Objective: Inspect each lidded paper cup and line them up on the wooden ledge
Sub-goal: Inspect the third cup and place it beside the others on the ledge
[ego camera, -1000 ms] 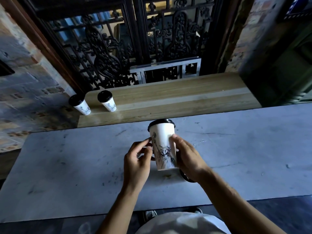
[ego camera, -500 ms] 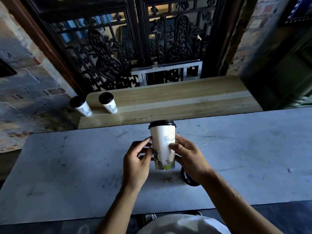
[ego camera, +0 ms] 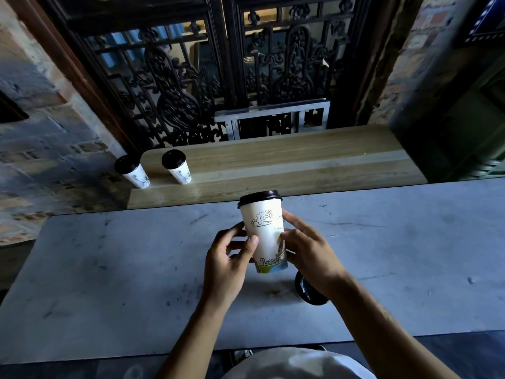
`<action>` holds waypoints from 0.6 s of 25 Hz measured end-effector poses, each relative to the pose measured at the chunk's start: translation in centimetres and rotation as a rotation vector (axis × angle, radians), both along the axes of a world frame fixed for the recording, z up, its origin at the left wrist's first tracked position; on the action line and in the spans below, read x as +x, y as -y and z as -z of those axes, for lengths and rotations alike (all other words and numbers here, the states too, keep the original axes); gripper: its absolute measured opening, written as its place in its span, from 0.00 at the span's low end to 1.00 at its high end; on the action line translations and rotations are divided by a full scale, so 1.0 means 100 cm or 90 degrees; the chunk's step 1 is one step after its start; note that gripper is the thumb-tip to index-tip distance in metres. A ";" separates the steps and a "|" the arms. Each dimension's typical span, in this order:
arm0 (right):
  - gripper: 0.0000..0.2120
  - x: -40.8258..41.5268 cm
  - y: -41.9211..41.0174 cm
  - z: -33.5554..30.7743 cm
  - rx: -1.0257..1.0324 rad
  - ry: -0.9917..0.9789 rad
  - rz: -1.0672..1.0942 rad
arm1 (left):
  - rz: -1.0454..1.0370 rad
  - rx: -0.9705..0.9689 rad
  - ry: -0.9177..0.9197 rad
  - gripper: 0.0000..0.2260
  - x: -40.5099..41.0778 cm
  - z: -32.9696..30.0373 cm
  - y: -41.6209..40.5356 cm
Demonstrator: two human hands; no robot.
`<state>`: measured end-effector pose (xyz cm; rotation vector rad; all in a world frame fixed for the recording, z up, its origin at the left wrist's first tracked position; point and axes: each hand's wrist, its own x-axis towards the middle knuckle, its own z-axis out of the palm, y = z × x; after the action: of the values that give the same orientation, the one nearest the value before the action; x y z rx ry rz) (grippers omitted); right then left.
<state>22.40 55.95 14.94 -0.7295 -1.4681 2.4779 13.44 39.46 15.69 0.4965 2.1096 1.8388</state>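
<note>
A white paper cup [ego camera: 264, 231] with a black lid and line drawings is held upright above the grey table [ego camera: 123, 283]. My left hand [ego camera: 228, 262] grips its left side and my right hand [ego camera: 308, 253] grips its right side. Two more lidded cups stand at the left end of the wooden ledge [ego camera: 287, 165]: one cup [ego camera: 133, 172] at the very corner, the other cup [ego camera: 177, 166] just right of it. A black lid of another cup [ego camera: 308, 292] shows on the table, mostly hidden behind my right wrist.
A dark ornate iron grille [ego camera: 218, 77] rises behind the ledge. Brick walls flank it on the left [ego camera: 41, 132] and right [ego camera: 410, 64]. The ledge runs bare to the right of the two cups.
The cup has turned in my hands: the figure drawing has rotated away and a cloud drawing now faces me. My fingers have shifted around it.
</note>
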 end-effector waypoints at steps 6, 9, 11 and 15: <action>0.24 -0.001 0.000 0.001 0.034 -0.035 -0.015 | 0.015 -0.001 -0.076 0.18 -0.005 0.002 0.004; 0.23 0.002 -0.002 0.002 0.091 -0.054 -0.043 | 0.046 -0.017 -0.139 0.20 -0.006 0.002 0.005; 0.21 0.003 -0.004 0.002 0.132 -0.044 -0.049 | 0.036 -0.027 -0.133 0.21 -0.008 0.003 0.004; 0.22 0.002 -0.003 -0.003 0.149 -0.022 -0.043 | 0.027 -0.012 -0.099 0.16 -0.005 0.001 0.002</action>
<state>22.63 56.23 15.25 -0.5990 -1.7570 2.2984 12.98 39.27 15.57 0.6951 2.1954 1.8084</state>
